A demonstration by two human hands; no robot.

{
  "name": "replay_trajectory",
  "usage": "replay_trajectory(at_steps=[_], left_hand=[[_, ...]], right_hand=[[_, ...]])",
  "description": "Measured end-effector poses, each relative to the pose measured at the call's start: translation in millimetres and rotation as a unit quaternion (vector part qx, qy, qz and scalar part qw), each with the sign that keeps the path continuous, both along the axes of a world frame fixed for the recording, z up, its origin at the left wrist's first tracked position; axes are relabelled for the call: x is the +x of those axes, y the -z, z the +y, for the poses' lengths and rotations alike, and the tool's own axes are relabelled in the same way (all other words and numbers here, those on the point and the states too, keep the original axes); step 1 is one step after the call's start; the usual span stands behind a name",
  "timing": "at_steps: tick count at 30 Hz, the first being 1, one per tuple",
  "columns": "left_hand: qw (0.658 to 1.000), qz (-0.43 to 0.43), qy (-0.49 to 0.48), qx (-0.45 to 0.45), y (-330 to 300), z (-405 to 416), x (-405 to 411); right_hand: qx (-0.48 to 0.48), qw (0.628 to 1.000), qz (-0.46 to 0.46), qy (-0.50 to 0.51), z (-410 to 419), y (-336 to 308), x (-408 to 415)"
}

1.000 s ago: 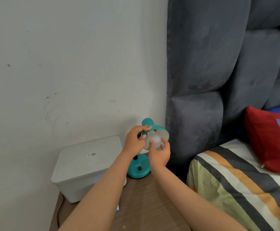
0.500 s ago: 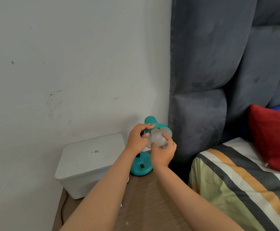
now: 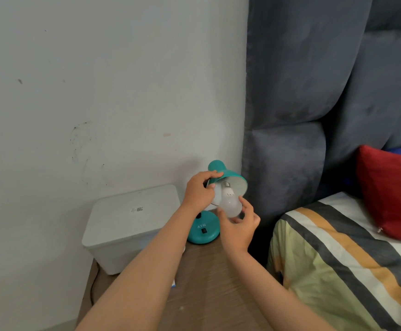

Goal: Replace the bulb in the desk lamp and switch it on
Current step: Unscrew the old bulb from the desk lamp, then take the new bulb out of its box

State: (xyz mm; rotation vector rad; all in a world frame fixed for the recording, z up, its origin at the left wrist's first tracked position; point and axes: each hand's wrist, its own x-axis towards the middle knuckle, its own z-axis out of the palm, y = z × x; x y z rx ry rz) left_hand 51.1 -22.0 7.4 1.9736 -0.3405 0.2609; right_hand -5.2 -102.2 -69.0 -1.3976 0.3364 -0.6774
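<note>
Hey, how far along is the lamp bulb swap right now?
Done: nothing clearly finished. In hand: the left hand steadies the teal metal lamp shade while the right hand holds the white frosted bulb, its screw base exposed. Left: seating a bulb, then pressing the black switch.

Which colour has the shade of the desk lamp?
Teal outside, white inside: the lamp shade, seen in the head view.

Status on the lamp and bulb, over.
Left hand gripping teal shade. Right hand holding bulb, screw base visible at the shade. Nothing blocking.
</note>
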Motion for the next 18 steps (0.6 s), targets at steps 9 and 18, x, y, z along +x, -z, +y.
replay_trajectory(at_steps=[9,18], left_hand=[[0.995,0.004,-0.101,-0.01,27,16,-71],[0.964,0.007,-0.263,0.04,124,79,-150]], right_hand=[[-0.011,0.994,0.07,-0.081,7,38,-59],[-0.053,0.964,0.23,-0.122,50,91,-80]])
